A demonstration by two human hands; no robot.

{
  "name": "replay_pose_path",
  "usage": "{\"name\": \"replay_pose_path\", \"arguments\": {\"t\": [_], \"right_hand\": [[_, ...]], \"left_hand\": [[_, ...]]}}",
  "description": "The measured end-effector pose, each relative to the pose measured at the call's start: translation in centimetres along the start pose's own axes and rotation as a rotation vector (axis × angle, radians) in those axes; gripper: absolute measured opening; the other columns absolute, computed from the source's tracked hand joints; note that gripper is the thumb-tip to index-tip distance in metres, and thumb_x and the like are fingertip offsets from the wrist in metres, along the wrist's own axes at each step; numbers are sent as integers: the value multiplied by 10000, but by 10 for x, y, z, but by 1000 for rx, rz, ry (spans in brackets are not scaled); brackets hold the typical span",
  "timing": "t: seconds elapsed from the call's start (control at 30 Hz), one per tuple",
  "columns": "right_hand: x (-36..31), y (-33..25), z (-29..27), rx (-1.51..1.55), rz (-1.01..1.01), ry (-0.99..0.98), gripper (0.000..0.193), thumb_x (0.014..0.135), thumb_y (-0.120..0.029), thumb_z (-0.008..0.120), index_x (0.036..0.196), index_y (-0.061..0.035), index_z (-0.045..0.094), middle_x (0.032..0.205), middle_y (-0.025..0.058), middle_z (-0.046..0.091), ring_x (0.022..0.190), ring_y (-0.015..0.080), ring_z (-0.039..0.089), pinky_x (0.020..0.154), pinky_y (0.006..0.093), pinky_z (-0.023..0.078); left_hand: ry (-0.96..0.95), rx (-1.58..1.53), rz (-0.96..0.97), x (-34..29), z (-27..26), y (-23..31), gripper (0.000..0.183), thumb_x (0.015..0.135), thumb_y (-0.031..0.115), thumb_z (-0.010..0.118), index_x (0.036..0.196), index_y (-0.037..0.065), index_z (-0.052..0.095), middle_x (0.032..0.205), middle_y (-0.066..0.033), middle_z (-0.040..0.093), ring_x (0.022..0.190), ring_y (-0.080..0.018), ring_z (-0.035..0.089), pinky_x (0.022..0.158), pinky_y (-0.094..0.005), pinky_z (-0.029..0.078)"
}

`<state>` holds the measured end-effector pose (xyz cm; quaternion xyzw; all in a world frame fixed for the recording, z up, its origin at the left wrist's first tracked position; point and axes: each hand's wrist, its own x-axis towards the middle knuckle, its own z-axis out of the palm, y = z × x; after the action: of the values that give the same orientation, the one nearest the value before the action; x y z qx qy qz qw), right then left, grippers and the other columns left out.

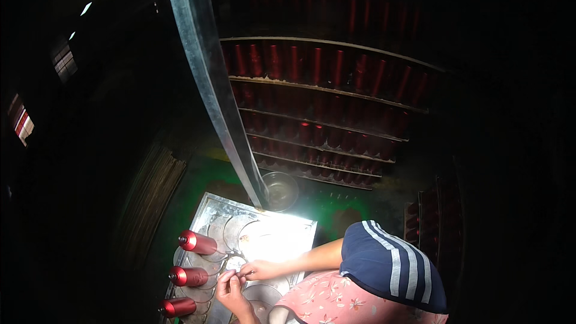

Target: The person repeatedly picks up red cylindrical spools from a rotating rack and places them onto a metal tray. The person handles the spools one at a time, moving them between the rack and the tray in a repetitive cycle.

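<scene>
My left hand [231,293] is raised over the metal table with its fingers pinched together. From the right, my right hand [257,270] meets it, thumb and fingers closed at the same spot. A small dark thing shows between the fingertips; it is too small to name. Just beyond the hands lies a small pale round dish or lid [236,263] on the table. To the left, three shiny red metal bottles with dark tops stand in a row: a far one [198,243], a middle one [188,276] and a near one [177,308].
The metal table [207,204] has a raised rim, round plates and a strongly lit far right part. A tall metal post [210,78] rises at its far edge beside a basin [281,191]. Shelves [330,89] of red bottles stand beyond; stacked long strips [150,195] lie left.
</scene>
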<state>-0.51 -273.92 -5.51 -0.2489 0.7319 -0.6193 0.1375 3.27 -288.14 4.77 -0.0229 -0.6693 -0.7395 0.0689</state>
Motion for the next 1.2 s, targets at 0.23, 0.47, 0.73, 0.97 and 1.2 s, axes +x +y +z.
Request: {"name": "replay_pose_path", "arguments": {"t": [0.23,0.47,0.73,0.97,1.2], "right_hand": [[-326,45,-216,-32,312,1027,252,946,-75,617,1173,-78,725,993,43,655,852,101,619,725,253,503],[-494,-53,-395,-94,115,1516,181,938,5,616,1083,-5,724,1023,53,665,861,138,643,776,267,520],[-547,-244,-578,-852,-153,1470,292,872,57,642,1146,-26,701,1124,98,640,985,202,646,847,302,526],[-492,-351,-770,-1322,-12,1310,501,911,-231,693,1399,-225,584,1370,147,471,1266,312,476,1028,421,447],[-474,-369,-930,-1302,494,1302,520,876,-473,684,1363,-312,602,1346,240,517,1265,437,473,1091,484,395]], "left_hand": [[-678,-56,-206,24,240,-26,136,904,-71,640,1003,-22,719,1012,-45,661,835,-115,656,696,-235,555],[-768,68,461,138,540,83,280,880,-62,652,1144,15,706,1114,-57,613,852,-89,611,788,-228,511],[-586,365,1050,273,829,235,421,860,195,716,1275,130,678,1277,-106,615,1171,-254,608,969,-357,491],[-945,266,1045,342,938,246,522,830,347,748,1305,154,648,1288,-188,619,1152,-344,629,995,-418,502],[-659,681,1226,298,926,239,534,846,456,716,1341,278,624,1303,-276,506,1158,-452,535,1002,-493,469]]}}
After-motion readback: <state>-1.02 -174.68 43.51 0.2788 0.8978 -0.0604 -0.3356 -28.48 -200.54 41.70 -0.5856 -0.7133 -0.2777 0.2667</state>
